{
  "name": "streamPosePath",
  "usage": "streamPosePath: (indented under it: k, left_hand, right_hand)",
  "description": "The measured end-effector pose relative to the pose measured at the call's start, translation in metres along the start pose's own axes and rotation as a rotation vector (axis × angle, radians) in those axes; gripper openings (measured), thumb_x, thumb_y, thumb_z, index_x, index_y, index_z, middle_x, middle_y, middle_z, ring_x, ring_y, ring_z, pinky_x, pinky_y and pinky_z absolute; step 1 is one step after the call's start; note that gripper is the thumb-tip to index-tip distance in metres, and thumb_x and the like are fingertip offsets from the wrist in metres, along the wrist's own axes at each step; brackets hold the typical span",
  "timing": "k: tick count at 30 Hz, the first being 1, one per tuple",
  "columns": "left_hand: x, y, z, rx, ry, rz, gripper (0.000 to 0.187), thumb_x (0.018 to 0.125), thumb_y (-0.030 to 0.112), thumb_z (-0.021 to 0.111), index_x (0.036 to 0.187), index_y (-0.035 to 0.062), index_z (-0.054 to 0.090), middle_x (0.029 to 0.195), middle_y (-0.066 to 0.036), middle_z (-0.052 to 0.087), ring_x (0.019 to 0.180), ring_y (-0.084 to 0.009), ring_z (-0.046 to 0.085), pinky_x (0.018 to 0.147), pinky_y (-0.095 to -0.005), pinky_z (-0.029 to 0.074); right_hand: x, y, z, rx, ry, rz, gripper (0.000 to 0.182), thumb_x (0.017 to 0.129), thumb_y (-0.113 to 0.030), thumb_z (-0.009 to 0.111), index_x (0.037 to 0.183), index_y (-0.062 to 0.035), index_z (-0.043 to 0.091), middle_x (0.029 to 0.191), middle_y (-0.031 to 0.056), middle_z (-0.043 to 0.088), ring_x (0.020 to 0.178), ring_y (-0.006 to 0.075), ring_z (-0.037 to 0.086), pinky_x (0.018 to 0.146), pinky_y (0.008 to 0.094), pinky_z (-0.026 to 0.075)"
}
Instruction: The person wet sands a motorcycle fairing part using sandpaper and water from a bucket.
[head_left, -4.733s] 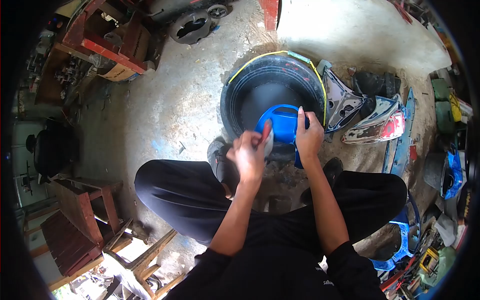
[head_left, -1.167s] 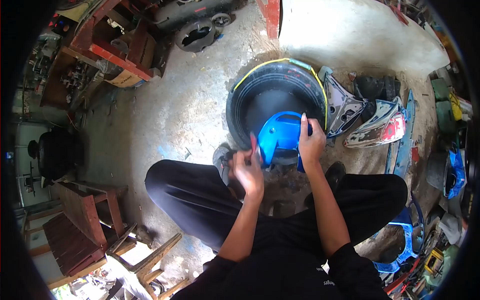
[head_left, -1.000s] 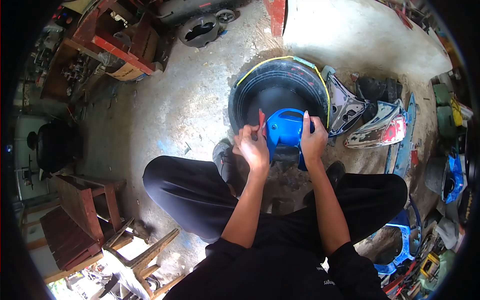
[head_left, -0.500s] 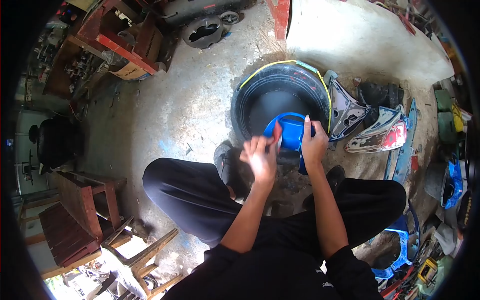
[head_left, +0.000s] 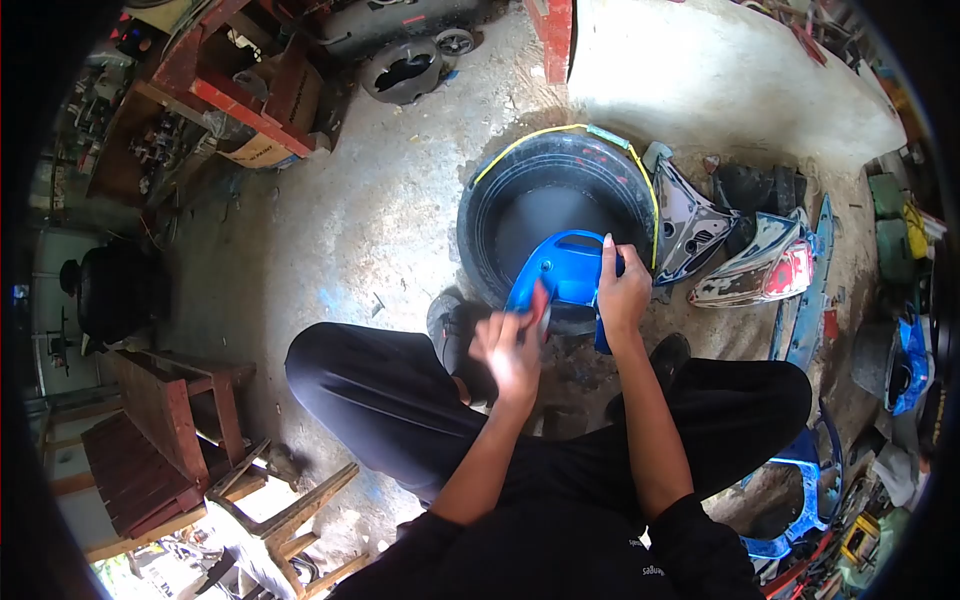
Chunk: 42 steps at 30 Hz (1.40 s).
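Observation:
A curved blue plastic part [head_left: 573,268] is held over the near rim of a large black tub [head_left: 480,215] with dark liquid in it. My right hand [head_left: 624,295] grips the part's right end, thumb on top. My left hand [head_left: 508,350], blurred by motion, pinches a small red piece [head_left: 538,300] of sheet or cloth against the part's lower left side. Yellow and light blue edging runs along the tub's rim.
Right of the tub lie a grey and black panel [head_left: 688,220], a white and red panel [head_left: 755,270] and a long blue strip [head_left: 808,300]. A blue frame [head_left: 800,500] is at lower right. Wooden furniture [head_left: 180,410] stands left; a grey plastic piece [head_left: 402,72] lies beyond.
My left hand has moved down and slightly left with the red piece, showing more of the blue part. The right hand keeps its hold, slightly shifted.

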<state>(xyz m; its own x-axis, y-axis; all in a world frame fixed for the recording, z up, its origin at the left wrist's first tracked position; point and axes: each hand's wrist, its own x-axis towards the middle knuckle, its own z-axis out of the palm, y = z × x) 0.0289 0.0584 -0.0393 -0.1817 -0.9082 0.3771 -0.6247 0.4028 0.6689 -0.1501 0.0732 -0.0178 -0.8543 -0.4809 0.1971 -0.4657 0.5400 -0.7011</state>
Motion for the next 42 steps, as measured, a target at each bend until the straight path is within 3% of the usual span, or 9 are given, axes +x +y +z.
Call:
streamPosePath:
  k: [3,9,12,16,25,28,31,36,42]
  left_hand:
    - [-0.021,-0.011,-0.014,-0.066,0.028,-0.071,0.019,0.073,0.006,0.083,0.079,0.0158,0.068,0.083,0.002,0.065,0.085,-0.0235,0.061,0.076,-0.0397,0.041]
    - [0.027,0.016,0.008,0.047,-0.037,-0.184,0.014,0.080,0.011,0.080,0.085,0.0148,0.068,0.089,0.003,0.064,0.095,-0.0238,0.059,0.086,-0.0440,0.039]
    - [-0.007,0.005,-0.010,0.082,-0.014,-0.063,0.018,0.075,0.009,0.083,0.082,0.0173,0.069,0.085,0.005,0.065,0.090,-0.0215,0.060,0.087,-0.0419,0.039]
    - [-0.024,-0.015,-0.016,-0.077,-0.039,-0.161,0.017,0.076,0.010,0.084,0.082,0.0150,0.069,0.085,0.005,0.066,0.089,-0.0232,0.061,0.088,-0.0445,0.039]
    - [0.060,0.009,0.005,0.129,-0.171,-0.351,0.022,0.085,0.026,0.082,0.100,0.0143,0.070,0.115,-0.004,0.062,0.116,-0.0310,0.053,0.099,-0.0537,0.036]
    - [0.051,0.007,-0.008,0.139,-0.253,-0.301,0.046,0.089,0.042,0.079,0.127,0.0185,0.068,0.131,-0.008,0.054,0.127,-0.0357,0.046,0.107,-0.0584,0.031]
    - [0.025,-0.006,-0.022,0.239,-0.247,-0.196,0.063,0.083,0.050,0.083,0.134,0.0178,0.066,0.140,-0.019,0.043,0.128,-0.0442,0.041,0.108,-0.0605,0.031]
    - [0.066,0.008,0.006,0.104,-0.334,-0.423,0.124,0.074,0.064,0.084,0.162,0.0078,0.019,0.157,-0.039,0.021,0.147,-0.0559,0.021,0.116,-0.0692,0.020]
    - [0.063,0.000,-0.005,0.206,-0.375,-0.307,0.122,0.071,0.064,0.087,0.162,0.0112,0.025,0.158,-0.042,0.016,0.149,-0.0570,0.017,0.116,-0.0713,0.017]
  right_hand:
    - [-0.002,0.003,0.004,-0.006,0.087,-0.050,0.039,0.104,-0.037,0.060,0.095,-0.0003,0.070,0.090,0.0201,0.072,0.082,0.0407,0.069,0.073,0.0481,0.054]
    - [-0.001,0.006,0.005,-0.024,0.052,-0.026,0.041,0.104,-0.039,0.059,0.095,-0.0011,0.071,0.092,0.0199,0.073,0.083,0.0403,0.070,0.074,0.0487,0.054]
    - [0.000,-0.002,-0.002,-0.028,-0.035,0.047,0.041,0.104,-0.039,0.058,0.096,-0.0009,0.071,0.094,0.0205,0.073,0.085,0.0407,0.070,0.075,0.0481,0.054]
    - [-0.004,0.004,0.003,-0.033,0.047,-0.021,0.041,0.104,-0.038,0.058,0.095,-0.0009,0.071,0.092,0.0205,0.072,0.083,0.0410,0.070,0.074,0.0482,0.054]
    - [-0.001,0.003,0.004,-0.021,0.028,0.015,0.039,0.105,-0.036,0.057,0.095,-0.0009,0.069,0.090,0.0215,0.071,0.082,0.0412,0.069,0.073,0.0489,0.053]
    - [-0.001,0.003,0.004,-0.012,0.056,-0.009,0.038,0.105,-0.036,0.057,0.094,-0.0009,0.069,0.089,0.0209,0.071,0.082,0.0408,0.068,0.073,0.0487,0.052]
    - [0.000,0.000,0.002,-0.019,0.052,-0.002,0.038,0.105,-0.035,0.058,0.094,-0.0009,0.069,0.089,0.0199,0.071,0.082,0.0405,0.068,0.072,0.0484,0.052]
    - [-0.003,0.002,0.002,0.021,0.068,-0.022,0.036,0.105,-0.035,0.058,0.095,-0.0018,0.068,0.089,0.0189,0.070,0.083,0.0405,0.068,0.072,0.0481,0.052]
    - [-0.002,-0.002,0.000,0.027,0.023,0.019,0.036,0.105,-0.035,0.058,0.094,-0.0017,0.068,0.089,0.0190,0.070,0.081,0.0409,0.068,0.072,0.0477,0.052]
